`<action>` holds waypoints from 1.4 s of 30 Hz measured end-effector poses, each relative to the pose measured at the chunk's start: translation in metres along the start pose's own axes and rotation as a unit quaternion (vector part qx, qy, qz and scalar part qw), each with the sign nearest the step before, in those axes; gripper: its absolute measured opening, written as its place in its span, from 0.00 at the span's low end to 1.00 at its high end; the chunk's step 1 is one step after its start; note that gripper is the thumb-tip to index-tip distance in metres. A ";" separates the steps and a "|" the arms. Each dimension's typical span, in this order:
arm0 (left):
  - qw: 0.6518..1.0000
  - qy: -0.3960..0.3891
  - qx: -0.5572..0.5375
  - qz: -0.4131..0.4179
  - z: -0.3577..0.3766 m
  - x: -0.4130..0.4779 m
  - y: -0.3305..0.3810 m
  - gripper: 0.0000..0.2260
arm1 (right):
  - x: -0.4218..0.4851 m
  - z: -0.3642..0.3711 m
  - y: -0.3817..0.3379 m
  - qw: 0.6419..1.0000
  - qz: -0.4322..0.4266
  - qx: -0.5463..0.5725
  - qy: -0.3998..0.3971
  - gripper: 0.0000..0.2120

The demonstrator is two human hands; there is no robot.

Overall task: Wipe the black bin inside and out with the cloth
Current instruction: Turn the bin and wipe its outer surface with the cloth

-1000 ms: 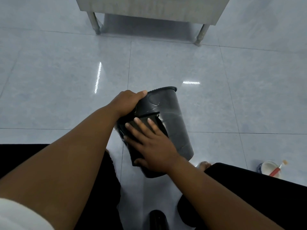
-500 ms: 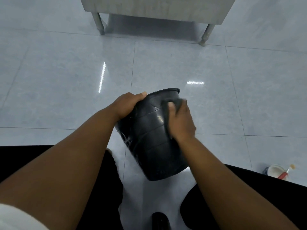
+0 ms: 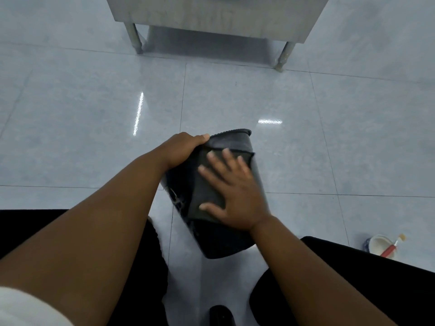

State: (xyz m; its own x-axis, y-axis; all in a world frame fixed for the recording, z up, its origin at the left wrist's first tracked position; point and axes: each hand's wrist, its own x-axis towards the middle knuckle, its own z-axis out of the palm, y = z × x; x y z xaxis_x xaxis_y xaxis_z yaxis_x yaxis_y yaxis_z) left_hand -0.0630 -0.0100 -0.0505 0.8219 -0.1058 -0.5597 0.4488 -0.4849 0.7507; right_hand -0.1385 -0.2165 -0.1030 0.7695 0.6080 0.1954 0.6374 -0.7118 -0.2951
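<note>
Dark cloth, bunched by the rim a moment ago, now lies under your flat, spread right hand on the black bin wall; left hand clamps the rim; outside wiping continues.

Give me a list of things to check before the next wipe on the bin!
1. Left hand grips the black plastic bin near its rim: ok.
2. Right hand lies flat on the dark grey cloth: ok.
3. Cloth touches the bin's outer wall: ok.
4. Bin tilted, held between the knees: ok.
5. Inside wiped: cannot tell.
6. White bowl with a red stick stays clear of the bin: ok.
</note>
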 end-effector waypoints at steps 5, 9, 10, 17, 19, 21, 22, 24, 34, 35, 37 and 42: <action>1.000 -0.013 -0.023 -0.004 0.001 -0.002 -0.001 0.25 | 0.002 -0.014 0.049 0.839 0.422 0.343 -0.036 0.34; 0.999 0.004 -0.033 -0.025 0.002 -0.001 -0.004 0.27 | 0.029 -0.022 0.038 0.762 0.567 0.310 -0.050 0.33; 0.999 0.015 -0.032 -0.029 0.002 0.000 -0.005 0.27 | 0.037 -0.021 0.025 0.809 0.528 0.259 -0.022 0.34; 1.000 0.001 -0.008 -0.021 -0.006 0.007 -0.014 0.23 | 0.019 0.007 -0.054 0.992 0.010 -0.108 -0.068 0.40; 1.000 -0.008 -0.017 -0.015 -0.009 0.009 -0.015 0.21 | 0.014 0.006 -0.040 0.981 -0.128 -0.116 -0.089 0.36; 1.000 -0.009 -0.017 0.002 -0.005 0.011 -0.012 0.20 | 0.016 0.001 -0.022 0.983 -0.152 -0.076 -0.067 0.33; 1.000 -0.005 -0.016 0.010 -0.002 0.011 -0.008 0.19 | 0.017 -0.001 -0.014 0.989 -0.128 -0.049 -0.045 0.33; 1.000 -0.001 -0.010 0.016 0.001 0.013 -0.003 0.19 | 0.015 -0.004 0.003 1.000 -0.029 0.001 0.008 0.36; 0.990 0.108 -0.095 -0.014 -0.002 0.012 -0.039 0.24 | 0.020 -0.019 0.033 0.785 0.539 0.306 -0.005 0.33; 0.988 0.130 -0.076 -0.026 -0.004 0.010 -0.046 0.24 | 0.021 -0.016 0.019 0.842 0.479 0.248 0.021 0.34; 0.989 0.136 -0.028 -0.054 -0.013 0.004 -0.052 0.23 | 0.023 -0.011 -0.010 0.935 0.337 0.106 0.020 0.40; 0.999 0.031 0.012 -0.010 -0.021 -0.005 0.009 0.33 | 0.025 0.013 -0.067 0.995 0.058 -0.066 -0.036 0.40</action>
State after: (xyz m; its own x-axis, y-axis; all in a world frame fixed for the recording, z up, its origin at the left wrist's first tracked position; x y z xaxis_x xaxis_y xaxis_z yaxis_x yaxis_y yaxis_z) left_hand -0.0552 0.0045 -0.0332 0.8335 -0.0423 -0.5509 0.4570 -0.5075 0.7305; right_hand -0.1627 -0.1492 -0.0906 0.8367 0.5387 0.0985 0.5473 -0.8163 -0.1847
